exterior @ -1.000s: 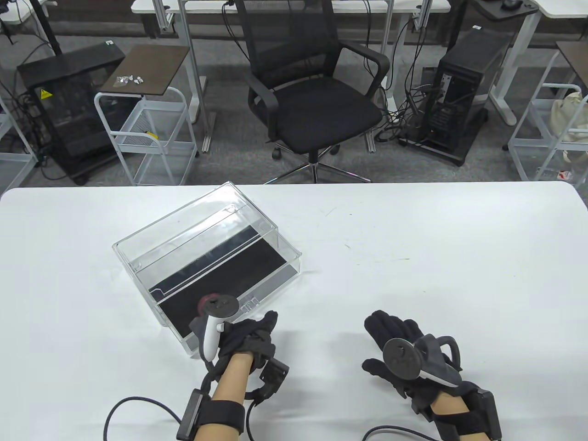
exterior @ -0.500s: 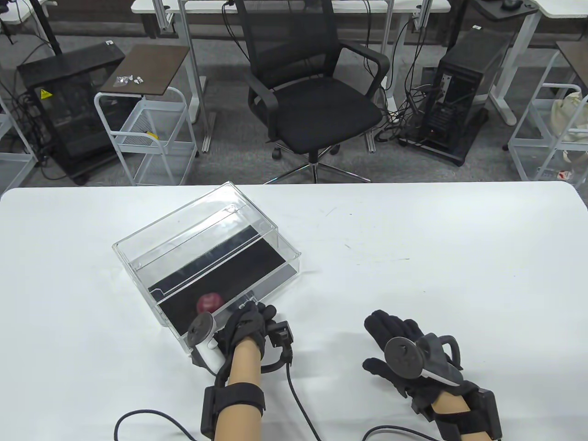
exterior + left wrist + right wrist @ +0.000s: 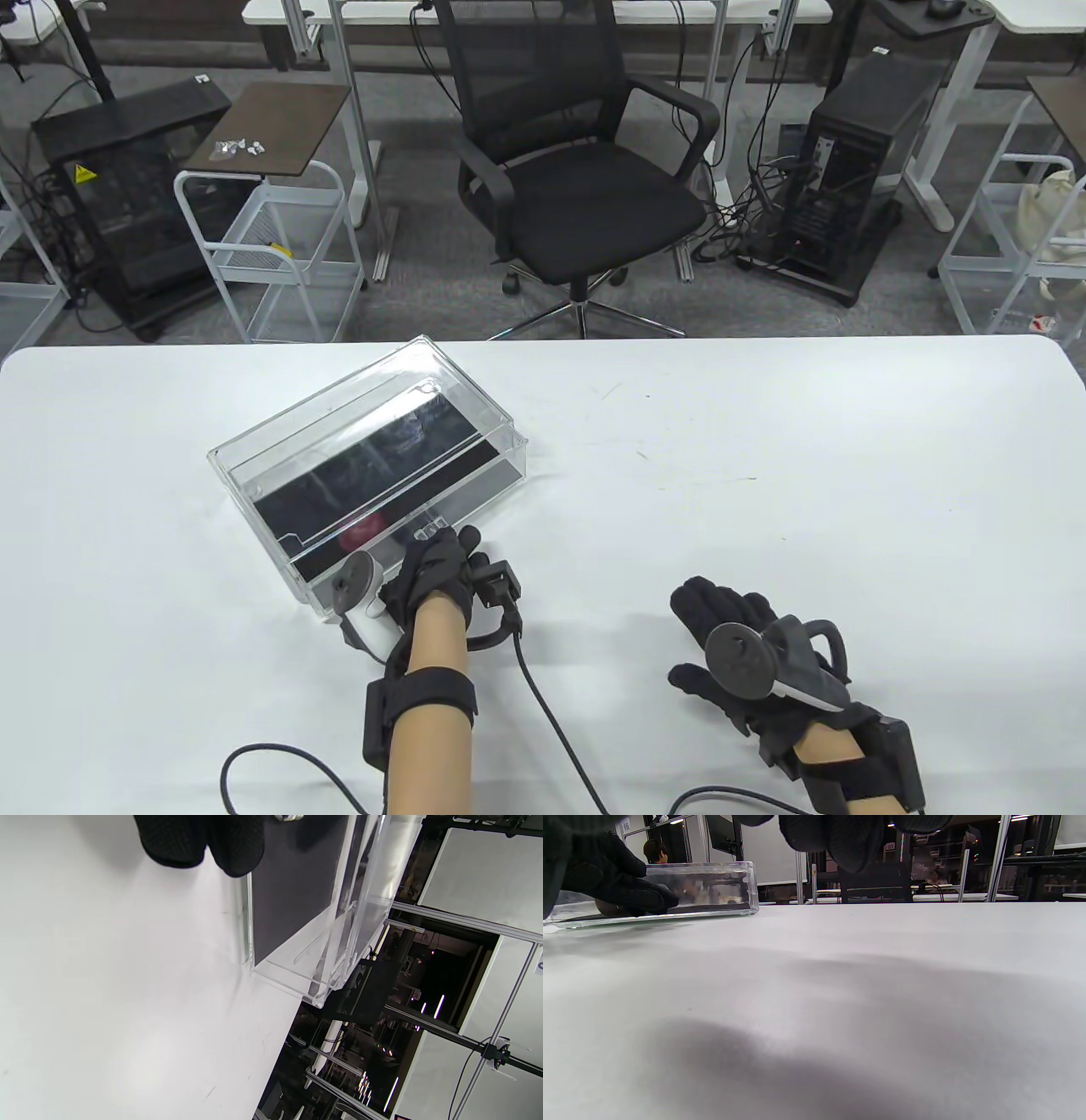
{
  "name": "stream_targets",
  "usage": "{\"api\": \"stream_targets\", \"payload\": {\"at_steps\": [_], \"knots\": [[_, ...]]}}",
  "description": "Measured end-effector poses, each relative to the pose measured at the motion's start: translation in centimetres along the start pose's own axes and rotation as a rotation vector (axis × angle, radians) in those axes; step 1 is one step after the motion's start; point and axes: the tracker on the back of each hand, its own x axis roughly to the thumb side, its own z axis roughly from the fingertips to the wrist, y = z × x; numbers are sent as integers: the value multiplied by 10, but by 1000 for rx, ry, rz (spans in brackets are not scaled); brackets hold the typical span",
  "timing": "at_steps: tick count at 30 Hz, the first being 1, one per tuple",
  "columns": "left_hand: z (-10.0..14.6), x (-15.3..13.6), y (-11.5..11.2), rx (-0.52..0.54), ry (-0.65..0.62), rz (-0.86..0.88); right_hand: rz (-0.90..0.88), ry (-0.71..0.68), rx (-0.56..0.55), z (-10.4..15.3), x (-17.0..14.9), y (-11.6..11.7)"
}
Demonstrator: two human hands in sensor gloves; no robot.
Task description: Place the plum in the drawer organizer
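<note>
The plum point(image 3: 360, 530) lies inside the drawer organizer point(image 3: 373, 441), near the drawer's front wall, showing only as a blurred red patch behind clear plastic. It looks roundish, so no long axis or pointing direction can be made out; part of it is covered by the tracker on the left hand.

The drawer organizer is a clear box with a black mat on its floor. It sits on the left half of the white surface point(image 3: 764, 475), turned at an angle, its long side running from the near left toward the far right. Reflections on its lid blur what is inside.

The left hand point(image 3: 437, 573) rests at the drawer's front wall, fingers point(image 3: 465, 538) touching the small clear handle there. Whether they pinch the handle or only press on it cannot be told; in the left wrist view only two fingertips show at the top edge, against the drawer's edge.

The right hand point(image 3: 734, 632) lies flat on the surface near its front edge, well apart from the organizer, fingers spread loosely and holding nothing.
</note>
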Motion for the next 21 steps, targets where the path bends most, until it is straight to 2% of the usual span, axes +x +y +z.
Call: {"api": "stream_targets", "payload": {"at_steps": [8,12,14,16,17,20,21], "knots": [[-14,12,1,-36,-6,-32,-3,16,19,-3,-3,3],[-15,12,3,-44,-9,-42,1,16,16,-2,-3,3],[-11,14,4,-16,-22,-81,4,14,14,-2,-2,3],[-2,22,2,49,-21,-263,2,11,10,-2,-1,2],[5,31,-2,47,-64,-435,0,9,5,-2,-1,2],[34,52,-19,-47,-234,-899,-2,2,-4,-1,0,0],[48,56,-27,-86,-340,-1018,-2,1,-6,-1,1,0]]}}
